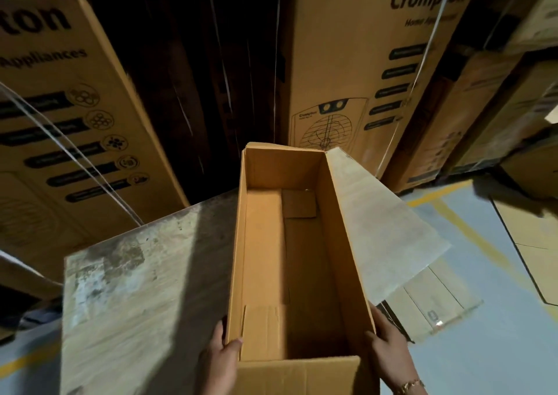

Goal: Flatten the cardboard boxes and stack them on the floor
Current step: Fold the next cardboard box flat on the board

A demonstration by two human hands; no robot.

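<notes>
Two hands hold the near end of the open cardboard box (259,258) on my feed, one on each long side. The left hand (222,352) grips the left wall, its thumb hooked over the rim into the box and the fingers outside. The right hand (389,346) clasps the right wall, thumb at the top edge and fingers laid along the outer face; a bracelet (410,385) sits on that wrist. The box stands upright on the right part of a worn, stained worktop (136,289), its long side running away from me. Its right flap (377,228) is splayed out over the worktop's edge, and the near flap (299,376) is folded down toward me. I see a loose scrap of cardboard (299,203) lying at the far end of its bottom. Flattened boxes (437,304) lie on the pale floor (498,349) to the right. Tall printed cartons (347,62) stand behind.
</notes>
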